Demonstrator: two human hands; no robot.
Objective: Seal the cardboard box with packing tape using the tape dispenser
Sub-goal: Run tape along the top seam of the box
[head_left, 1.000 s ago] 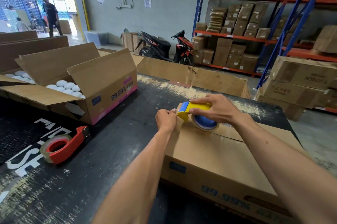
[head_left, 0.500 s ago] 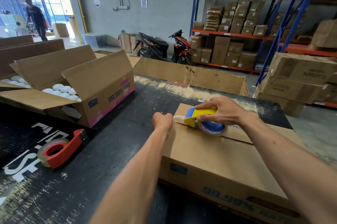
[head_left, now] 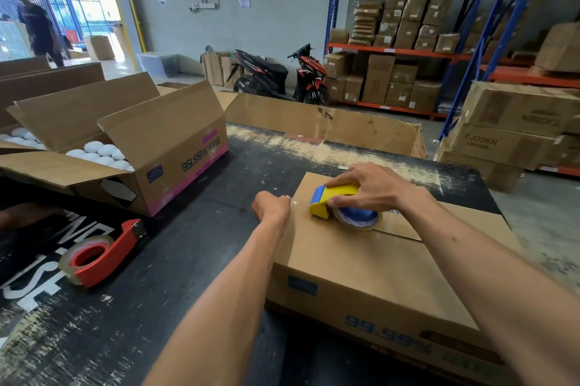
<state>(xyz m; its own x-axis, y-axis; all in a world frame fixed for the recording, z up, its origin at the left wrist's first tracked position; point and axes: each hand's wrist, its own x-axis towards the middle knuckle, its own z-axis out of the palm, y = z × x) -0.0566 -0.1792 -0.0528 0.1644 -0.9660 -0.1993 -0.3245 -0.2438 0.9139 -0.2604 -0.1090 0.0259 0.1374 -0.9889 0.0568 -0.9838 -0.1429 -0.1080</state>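
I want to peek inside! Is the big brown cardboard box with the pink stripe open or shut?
Open. The brown cardboard box with the pink stripe has its flaps standing up, and white round things show inside.

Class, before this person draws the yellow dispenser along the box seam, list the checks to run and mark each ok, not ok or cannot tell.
1. Right hand grips yellow tape dispenser: ok.
2. Left hand presses at the box's end edge: ok.
3. Dispenser sits on the seam: ok.
4. Flaps of closed box lie flat: ok.
5. Seam path ahead free of objects: ok.
6. Tape end stuck down firmly: cannot tell.
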